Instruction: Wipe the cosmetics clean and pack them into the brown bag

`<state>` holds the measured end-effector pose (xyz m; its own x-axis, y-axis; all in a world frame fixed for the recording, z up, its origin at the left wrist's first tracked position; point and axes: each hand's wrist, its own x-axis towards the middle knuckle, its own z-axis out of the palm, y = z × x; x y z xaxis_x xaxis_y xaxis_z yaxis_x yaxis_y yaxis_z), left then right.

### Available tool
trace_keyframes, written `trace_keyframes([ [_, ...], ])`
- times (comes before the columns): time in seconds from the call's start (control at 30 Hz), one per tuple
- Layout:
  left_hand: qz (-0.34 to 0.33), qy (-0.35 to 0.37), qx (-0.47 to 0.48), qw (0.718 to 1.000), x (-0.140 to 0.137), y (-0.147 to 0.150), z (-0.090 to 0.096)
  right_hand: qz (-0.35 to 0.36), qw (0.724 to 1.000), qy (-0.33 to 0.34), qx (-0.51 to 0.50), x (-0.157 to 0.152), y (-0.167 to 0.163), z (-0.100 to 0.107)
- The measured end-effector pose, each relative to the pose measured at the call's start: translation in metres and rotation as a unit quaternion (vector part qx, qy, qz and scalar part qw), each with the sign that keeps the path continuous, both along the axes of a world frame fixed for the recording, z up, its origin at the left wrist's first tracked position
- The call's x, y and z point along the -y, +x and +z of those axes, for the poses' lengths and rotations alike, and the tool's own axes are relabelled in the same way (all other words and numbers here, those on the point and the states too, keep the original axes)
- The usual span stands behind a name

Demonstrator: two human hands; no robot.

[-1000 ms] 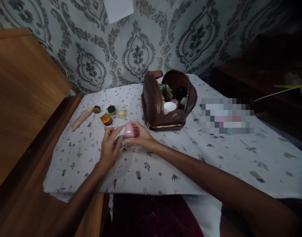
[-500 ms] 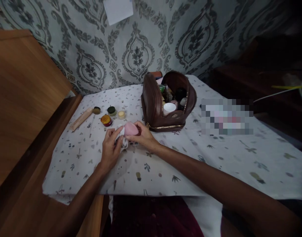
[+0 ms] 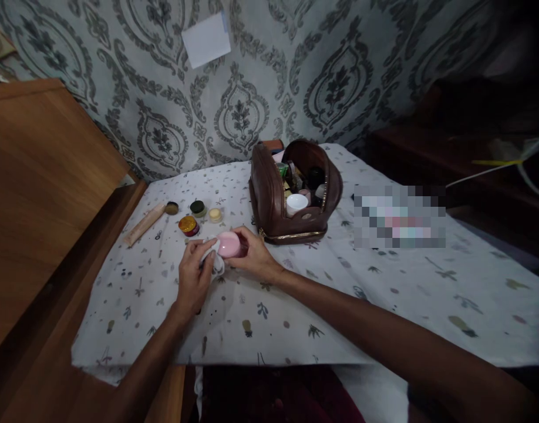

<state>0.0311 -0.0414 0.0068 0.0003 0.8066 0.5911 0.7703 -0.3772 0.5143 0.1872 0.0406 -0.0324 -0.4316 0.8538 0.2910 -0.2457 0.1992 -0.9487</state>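
Observation:
A pink, rounded cosmetic jar is held above the cloth-covered table, in front of the brown bag. My right hand grips it from the right side, fingers curled around its edge. With my left hand I pinch a crumpled white cloth, which touches the jar's left side. Just beyond my hands stand a small jar with a yellow top, an amber and red jar and a dark-lidded jar.
A brown zip bag stands open, with a white round jar and other cosmetics inside. A beige tube lies at the left, beside an olive-gold round lid. A wooden panel borders the table's left side. Something pixelated lies at right.
The jar has turned in my right hand, so its glossy flat face now shows more. The cloth still rests against it. The view has tilted slightly upward.

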Motion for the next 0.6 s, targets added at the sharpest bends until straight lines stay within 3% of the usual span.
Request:
trace_keyframes([
  [0.37,-0.066,0.046,-0.188,0.979,0.007,0.019,0.009,-0.049,0.975,0.160,0.148,0.005,0.003,-0.003],
  [0.47,-0.048,0.013,-0.166,0.985,0.000,0.017,0.013,-0.058,0.964,0.190,0.176,0.008,0.002,-0.002],
  [0.6,-0.007,-0.059,-0.071,0.996,-0.013,0.005,0.015,-0.065,0.967,0.181,0.168,0.008,0.002,-0.001],
])
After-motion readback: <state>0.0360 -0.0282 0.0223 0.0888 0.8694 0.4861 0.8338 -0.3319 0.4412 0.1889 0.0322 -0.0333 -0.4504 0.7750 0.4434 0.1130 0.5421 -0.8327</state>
